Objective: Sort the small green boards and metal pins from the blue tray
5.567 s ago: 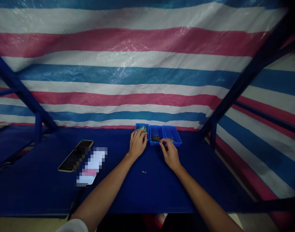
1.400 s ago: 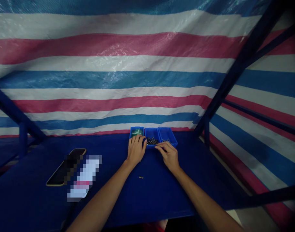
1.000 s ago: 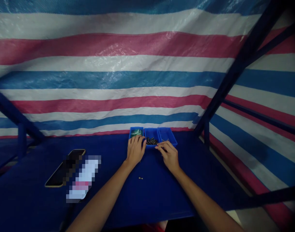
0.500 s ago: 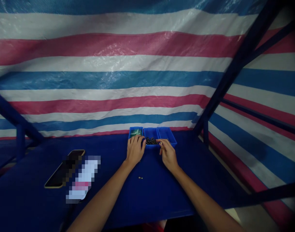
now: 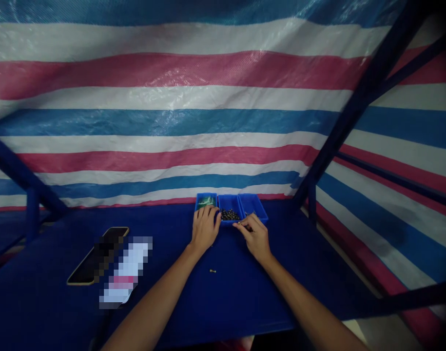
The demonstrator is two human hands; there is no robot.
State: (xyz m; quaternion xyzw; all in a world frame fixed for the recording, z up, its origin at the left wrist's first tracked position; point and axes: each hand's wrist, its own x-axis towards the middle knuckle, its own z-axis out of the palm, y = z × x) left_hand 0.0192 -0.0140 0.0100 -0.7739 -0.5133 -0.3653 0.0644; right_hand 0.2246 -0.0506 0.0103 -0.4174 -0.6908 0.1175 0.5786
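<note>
The right hand [image 5: 256,236] has dipped by the middle parts bin [image 5: 228,200], pinching a tiny brass-coloured piece [image 5: 239,223], best held lightly; the left hand's [image 5: 204,229] grip is unclear.

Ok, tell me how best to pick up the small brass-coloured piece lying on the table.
Pinch the brass-coloured piece by its slim middle, probably best from above, closing from near and far sides: it lies flat on the table, running left to right.
</note>
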